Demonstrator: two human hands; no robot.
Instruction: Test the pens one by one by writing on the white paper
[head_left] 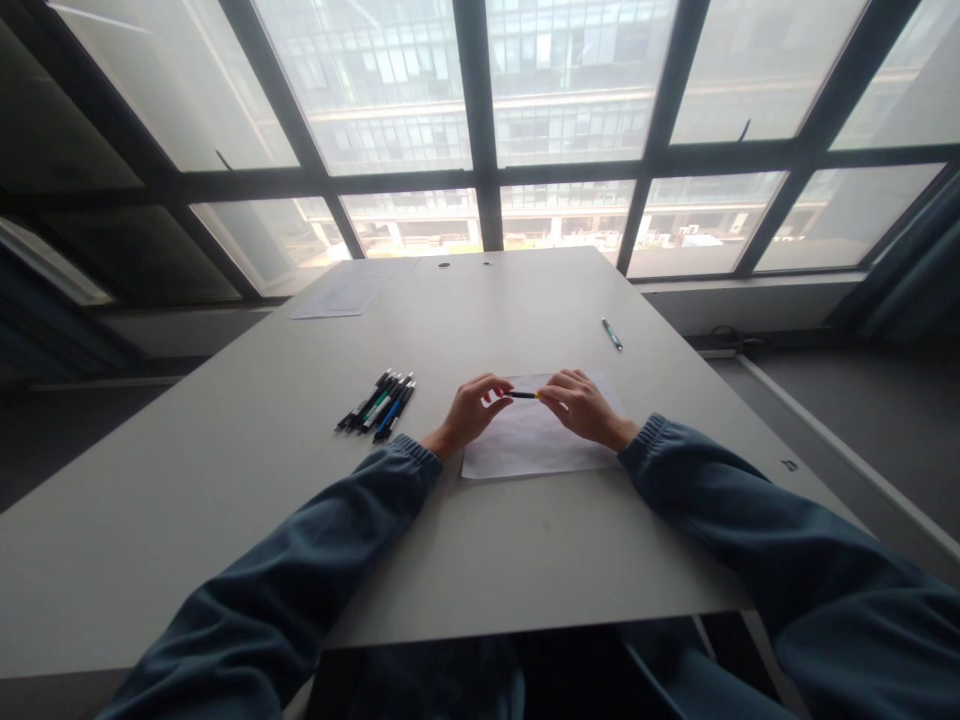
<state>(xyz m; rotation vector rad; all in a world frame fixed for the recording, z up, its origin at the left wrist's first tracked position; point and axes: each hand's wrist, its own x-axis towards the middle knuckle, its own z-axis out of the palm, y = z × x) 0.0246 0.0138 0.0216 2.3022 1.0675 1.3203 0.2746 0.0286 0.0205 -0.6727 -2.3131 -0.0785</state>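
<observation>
Between my two hands a dark pen [523, 395] is held level above a white sheet of paper [536, 445]. My left hand [474, 408] pinches its left end between thumb and fingers. At the other end, where a bit of yellow shows, my right hand [583, 405] is closed on it. Whether the pen has a cap cannot be made out. Left of my left hand lies a pile of several pens [377, 404], black, green and blue. A single green pen [612, 334] rests farther off to the right.
The white table [247, 480] stretches toward the windows [559, 90]. More paper [337, 290] lies at its far left corner. Near the right edge is a small dark mark or object [790, 465]. A round dark spot [444, 265] sits near the far edge.
</observation>
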